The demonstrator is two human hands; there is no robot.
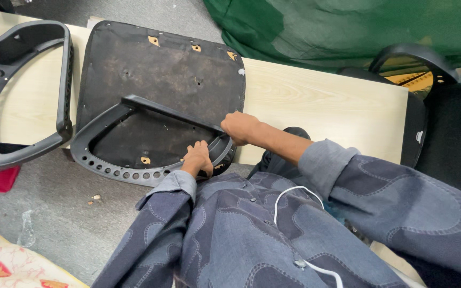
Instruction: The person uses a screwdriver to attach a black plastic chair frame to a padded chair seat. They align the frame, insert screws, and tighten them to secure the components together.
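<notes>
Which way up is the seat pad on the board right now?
Upside down. The seat pad shows its dark stapled underside with bare wood patches, and the grey armrest lies on it, gripped by the left hand and right hand.

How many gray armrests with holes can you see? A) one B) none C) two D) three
C: one armrest lies on the dark seat pad with both hands, the left hand and the right hand, gripping its end, and a second armrest lies apart on the pale wooden board to the left.
</notes>
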